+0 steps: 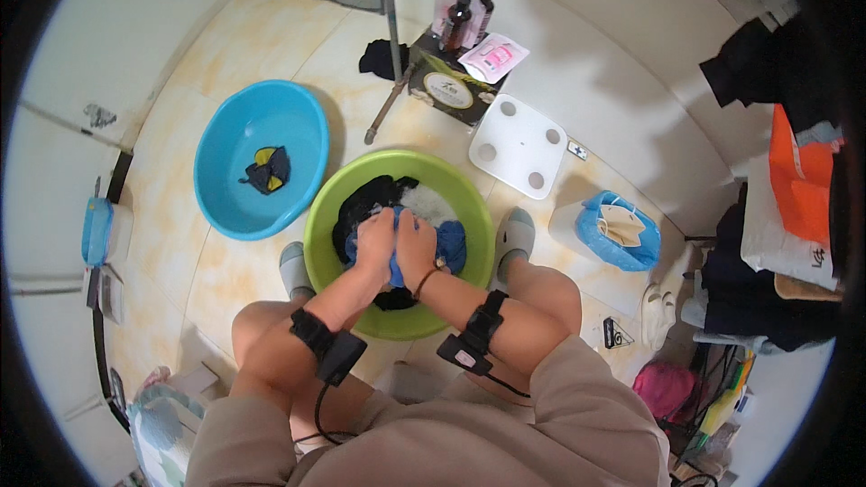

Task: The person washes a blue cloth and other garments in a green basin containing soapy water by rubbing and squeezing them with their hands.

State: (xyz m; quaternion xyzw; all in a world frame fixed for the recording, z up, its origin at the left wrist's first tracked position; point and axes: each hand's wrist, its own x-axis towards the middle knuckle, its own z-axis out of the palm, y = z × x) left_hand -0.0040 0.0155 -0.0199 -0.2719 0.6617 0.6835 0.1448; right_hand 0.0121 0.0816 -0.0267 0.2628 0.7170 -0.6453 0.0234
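Between my feet stands a green basin with soapy water and wet laundry in it. My left hand and my right hand are side by side over its middle, both closed on a blue garment. Part of that cloth bulges out to the right of my right hand, and some shows between my wrists. Black cloth lies in the basin beyond and left of my hands. White suds float on the far side. My fingertips are hidden behind the hands.
At the far left a blue basin holds a small dark-and-yellow cloth. A metal pole, a box with bottles and a pink pouch, and a white scale stand beyond. To the right is a blue-lined bin.
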